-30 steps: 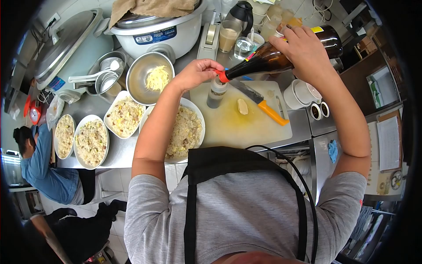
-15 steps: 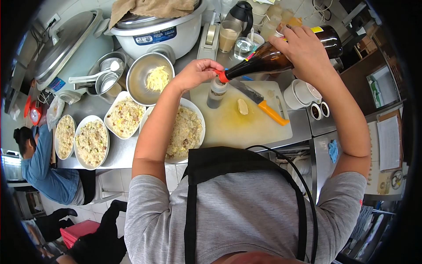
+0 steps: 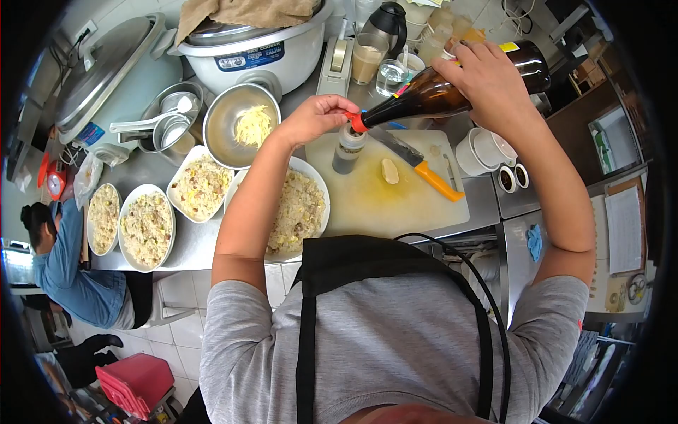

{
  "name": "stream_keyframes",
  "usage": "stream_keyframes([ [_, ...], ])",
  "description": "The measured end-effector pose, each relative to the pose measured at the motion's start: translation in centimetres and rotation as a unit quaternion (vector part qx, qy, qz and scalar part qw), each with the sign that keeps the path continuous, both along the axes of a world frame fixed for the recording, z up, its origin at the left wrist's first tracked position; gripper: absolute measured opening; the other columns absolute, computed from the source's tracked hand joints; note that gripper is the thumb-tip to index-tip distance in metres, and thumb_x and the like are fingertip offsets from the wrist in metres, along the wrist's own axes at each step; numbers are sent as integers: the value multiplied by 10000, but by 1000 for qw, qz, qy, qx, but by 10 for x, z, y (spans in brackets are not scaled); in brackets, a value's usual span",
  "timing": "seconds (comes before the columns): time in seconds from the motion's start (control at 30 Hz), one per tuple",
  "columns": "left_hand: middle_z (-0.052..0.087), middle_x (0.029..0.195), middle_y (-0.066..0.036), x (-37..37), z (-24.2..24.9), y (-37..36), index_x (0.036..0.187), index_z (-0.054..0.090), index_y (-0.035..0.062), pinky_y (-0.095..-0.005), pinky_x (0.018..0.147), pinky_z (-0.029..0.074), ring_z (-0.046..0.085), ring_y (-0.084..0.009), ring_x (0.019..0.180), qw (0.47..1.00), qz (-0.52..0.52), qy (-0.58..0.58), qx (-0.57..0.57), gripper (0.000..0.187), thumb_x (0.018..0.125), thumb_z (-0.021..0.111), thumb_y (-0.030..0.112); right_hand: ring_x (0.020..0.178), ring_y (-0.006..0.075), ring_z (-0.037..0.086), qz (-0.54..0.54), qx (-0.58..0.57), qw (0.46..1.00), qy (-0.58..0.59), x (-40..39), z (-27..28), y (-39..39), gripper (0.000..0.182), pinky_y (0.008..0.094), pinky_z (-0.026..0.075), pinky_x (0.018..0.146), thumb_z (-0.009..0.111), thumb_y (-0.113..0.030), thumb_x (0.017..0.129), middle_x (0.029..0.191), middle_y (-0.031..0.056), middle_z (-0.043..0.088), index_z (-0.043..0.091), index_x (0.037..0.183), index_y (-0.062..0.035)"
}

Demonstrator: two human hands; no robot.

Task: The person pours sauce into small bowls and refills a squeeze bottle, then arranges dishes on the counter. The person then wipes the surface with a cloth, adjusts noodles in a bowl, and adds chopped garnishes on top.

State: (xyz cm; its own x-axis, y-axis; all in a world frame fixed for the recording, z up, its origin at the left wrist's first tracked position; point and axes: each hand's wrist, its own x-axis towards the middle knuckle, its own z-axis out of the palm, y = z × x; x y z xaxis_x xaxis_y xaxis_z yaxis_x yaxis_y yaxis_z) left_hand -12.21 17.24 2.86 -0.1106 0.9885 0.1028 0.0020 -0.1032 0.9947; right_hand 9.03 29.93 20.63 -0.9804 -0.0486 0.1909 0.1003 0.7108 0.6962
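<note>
My right hand (image 3: 487, 81) is wrapped round a large brown glass bottle (image 3: 431, 95), tilted with its neck down to the left. At the bottle's mouth, my left hand (image 3: 314, 119) pinches the red cap (image 3: 355, 121). Just under the cap stands a small clear bottle (image 3: 348, 150) with dark content, upright on the white cutting board (image 3: 424, 212). A knife (image 3: 438, 180) with an orange handle lies on the board beside a pale peeled piece (image 3: 390, 171). Whether liquid is flowing cannot be made out.
Dishes of fried rice (image 3: 147, 226) stand to the left, below a metal bowl (image 3: 241, 127) of yellow shreds. Rice cookers (image 3: 258, 60) are behind. White tubs (image 3: 487, 150) stand right of the board. A person in blue (image 3: 85, 275) is at the far left.
My hands and the brown bottle have stayed nearly still. At the lower left, a dark-clothed figure has moved mostly out of view, showing more of the red container.
</note>
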Motion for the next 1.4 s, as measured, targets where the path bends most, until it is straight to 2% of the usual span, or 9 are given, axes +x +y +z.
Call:
stream_keyframes([
  [0.4,561,964,-30,1,0,0,990,535,16,-194,785,403,508,-64,859,1000,0,-5,-2,233,770,487,-43,819,205,479,5,-1,1000,-5,-1,1,0,546,301,358,720,650,-18,524,805,45,499,502,1031,-159],
  [0.7,558,953,-22,1,-1,0,990,535,17,-187,778,401,507,-59,853,1000,-1,-6,-5,234,773,479,-48,842,203,486,-14,8,1000,-14,-2,2,-3,621,302,361,742,723,-85,465,825,38,500,502,1038,-171],
  [1.4,557,959,-26,-1,-3,0,991,533,15,-191,784,401,506,-61,862,1000,-2,-16,0,235,772,478,-49,834,200,485,-1,-2,1000,-10,-3,2,-2,626,311,356,737,736,-105,447,808,37,499,505,1026,-166],
])
